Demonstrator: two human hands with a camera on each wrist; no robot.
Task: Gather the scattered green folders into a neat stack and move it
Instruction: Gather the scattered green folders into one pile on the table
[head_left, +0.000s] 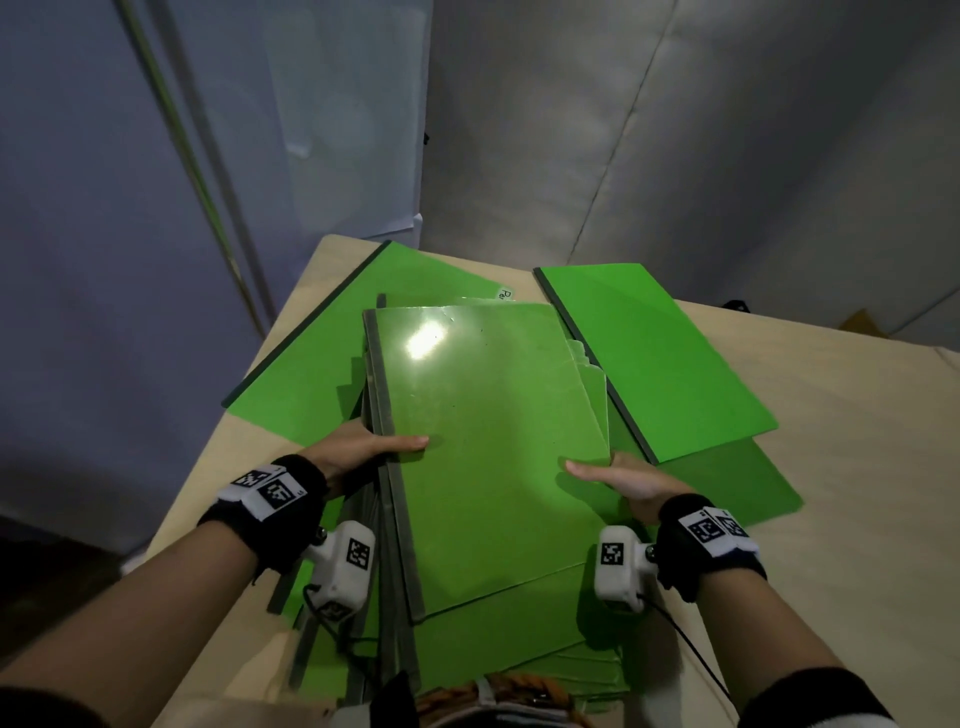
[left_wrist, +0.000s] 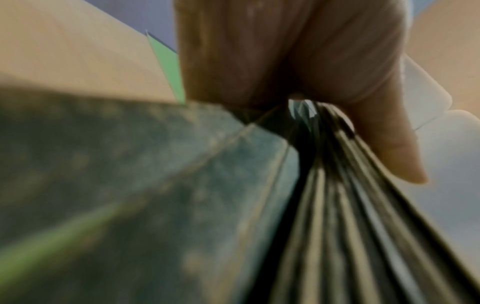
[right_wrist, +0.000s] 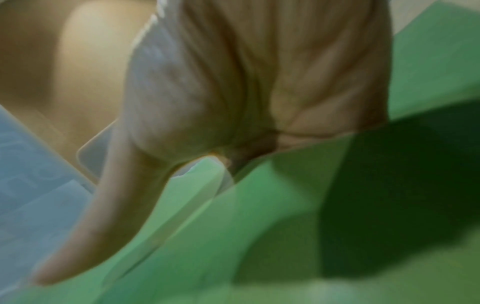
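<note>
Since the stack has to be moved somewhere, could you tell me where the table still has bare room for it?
Bare table lies right of the loose right folder, toward the near right corner. A narrower bare strip runs along the left edge, beside the left hand and below the far-left folder. The middle is crowded: the held stack, the right hand and overlapping folders.

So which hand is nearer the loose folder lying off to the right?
Right. The right hand sits just below the loose folder's near corner; the left hand grips the stack's far side.

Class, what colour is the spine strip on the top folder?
Dark grey, on the top folder; head view.
</note>
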